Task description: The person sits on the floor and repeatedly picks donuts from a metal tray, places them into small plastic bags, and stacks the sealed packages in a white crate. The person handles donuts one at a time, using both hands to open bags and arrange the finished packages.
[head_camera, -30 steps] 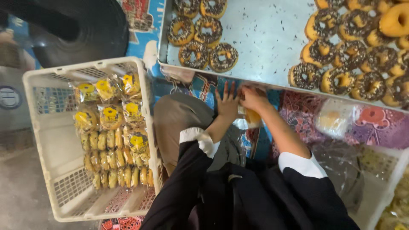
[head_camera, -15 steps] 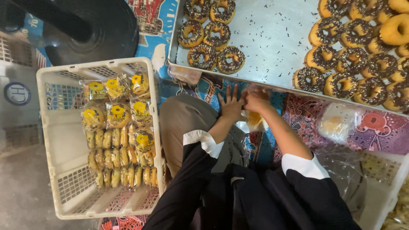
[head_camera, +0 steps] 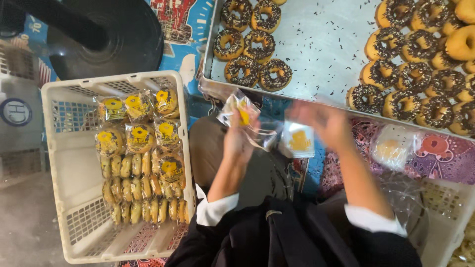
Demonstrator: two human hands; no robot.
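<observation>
**Hands and bags, over my lap**

- My left hand [head_camera: 240,136]: closed on a clear bag [head_camera: 241,112] with a yellow patch, held near the tray [head_camera: 316,54].
- My right hand [head_camera: 324,123]: blurred; grip cannot be told. A second bag [head_camera: 298,140] sits just left of it.
- Tray, far: sprinkled doughnuts [head_camera: 257,44].
- Crate [head_camera: 59,163], left: packed bags [head_camera: 141,148].

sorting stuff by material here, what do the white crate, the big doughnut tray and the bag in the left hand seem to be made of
White crate: looks like moulded plastic, matte, with lattice walls and rounded corners.
Doughnut tray: seems to be metal, dull grey with a soft sheen and a folded rim.
Bag in the left hand: thin clear plastic film, glossy and crinkled; its contents show through.
</observation>
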